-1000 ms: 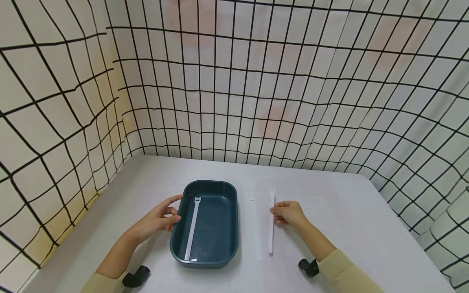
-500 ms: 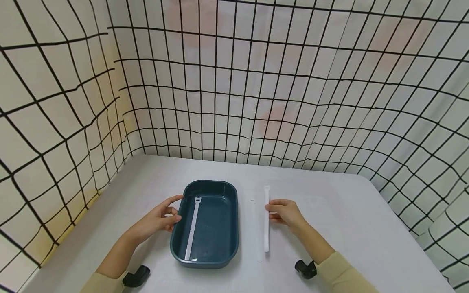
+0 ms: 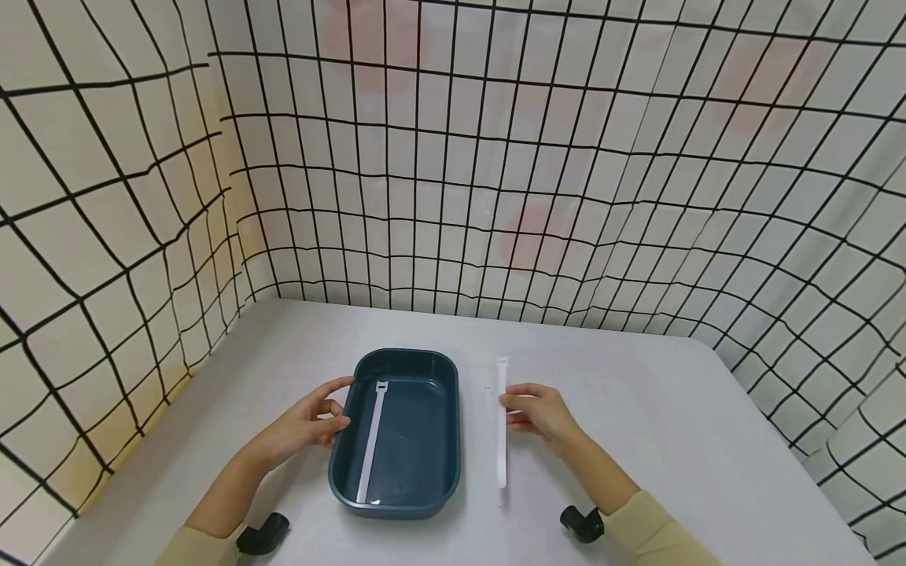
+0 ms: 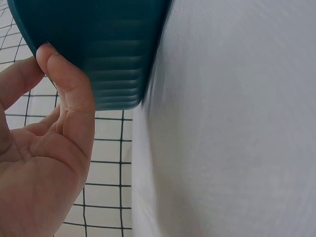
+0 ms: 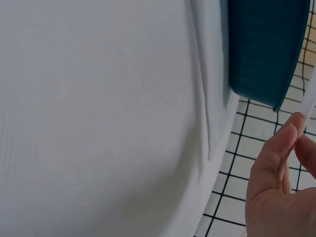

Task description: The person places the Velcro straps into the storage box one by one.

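Observation:
A dark teal plastic tub (image 3: 418,448) stands upright on the table, with one white cable tie (image 3: 371,444) lying lengthwise along its left side. My left hand (image 3: 309,417) is at the tub's left rim. Its thumb and fingers meet the rim in the left wrist view. To the right of the tub, my right hand (image 3: 541,410) pinches another white cable tie (image 3: 502,456), slotted head pointing away from me. Behind that tie, a third, paler tie (image 3: 487,391) lies flat on the table, mostly covered in the head view. The right wrist view shows the held tie raised off the table.
A white cloth covers the table (image 3: 637,393). A wall of black grid netting (image 3: 453,189) rises behind the table and along both sides. Black wrist-worn devices (image 3: 263,534) sit below both forearms, close to the table.
The right hand has moved left with its cable tie, bringing it over the tie lying on the table. The left hand and tub have stayed put.

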Available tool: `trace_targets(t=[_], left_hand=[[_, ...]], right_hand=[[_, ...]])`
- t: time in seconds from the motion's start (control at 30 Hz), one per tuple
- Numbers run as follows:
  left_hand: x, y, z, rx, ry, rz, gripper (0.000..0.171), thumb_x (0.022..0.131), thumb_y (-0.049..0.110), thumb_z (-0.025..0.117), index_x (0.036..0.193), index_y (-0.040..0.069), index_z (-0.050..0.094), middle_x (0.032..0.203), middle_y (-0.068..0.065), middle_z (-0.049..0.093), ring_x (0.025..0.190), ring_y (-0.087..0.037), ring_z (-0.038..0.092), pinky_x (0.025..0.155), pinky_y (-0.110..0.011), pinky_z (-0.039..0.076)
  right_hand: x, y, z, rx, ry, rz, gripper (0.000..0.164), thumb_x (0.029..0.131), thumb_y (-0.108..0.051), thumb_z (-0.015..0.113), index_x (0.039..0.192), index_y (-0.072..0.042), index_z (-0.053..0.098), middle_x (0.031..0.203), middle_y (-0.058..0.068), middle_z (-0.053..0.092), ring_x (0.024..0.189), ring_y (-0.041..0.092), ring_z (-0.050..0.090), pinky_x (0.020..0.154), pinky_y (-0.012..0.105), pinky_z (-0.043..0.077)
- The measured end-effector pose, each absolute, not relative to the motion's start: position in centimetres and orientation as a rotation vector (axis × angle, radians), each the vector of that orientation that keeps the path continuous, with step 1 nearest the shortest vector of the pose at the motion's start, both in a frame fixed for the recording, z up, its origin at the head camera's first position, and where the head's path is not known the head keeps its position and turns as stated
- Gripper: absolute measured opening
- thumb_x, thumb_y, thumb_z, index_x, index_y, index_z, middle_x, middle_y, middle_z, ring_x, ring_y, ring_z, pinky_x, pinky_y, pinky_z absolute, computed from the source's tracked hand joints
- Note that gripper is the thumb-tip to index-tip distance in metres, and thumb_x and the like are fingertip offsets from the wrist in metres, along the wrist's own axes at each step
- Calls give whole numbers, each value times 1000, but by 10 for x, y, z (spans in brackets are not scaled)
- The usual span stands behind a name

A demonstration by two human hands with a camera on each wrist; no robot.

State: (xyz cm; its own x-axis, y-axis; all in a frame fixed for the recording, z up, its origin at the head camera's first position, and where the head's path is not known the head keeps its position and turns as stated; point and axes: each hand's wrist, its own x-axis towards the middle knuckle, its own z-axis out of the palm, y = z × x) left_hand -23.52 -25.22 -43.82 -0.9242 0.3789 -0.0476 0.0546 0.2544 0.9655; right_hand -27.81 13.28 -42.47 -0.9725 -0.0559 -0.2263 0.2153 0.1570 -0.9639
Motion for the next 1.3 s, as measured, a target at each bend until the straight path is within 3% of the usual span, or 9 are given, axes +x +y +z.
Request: trace_targets(t=[0.4,1.3], left_hand=[[-235,-252,-438,396,2251,1728,67,96,15,61,152,6,24,93,-14,52,74,-22,57,71,-35,54],[-235,-251,-439,393,2254,1722,67,97,14,59,152,6,24,94,-13,52,76,-24,56,71,-36,54]], right_hand=[[-270,115,-419,86,2191,-1919,33,89,-12,71,114,6,61,83,16,68,59,16,64,59,26,55],[-264,74,-408,-75,2104,-1932,37,91,-14,70,119,8,59,79,8,65,61,16,64,61,26,56]])
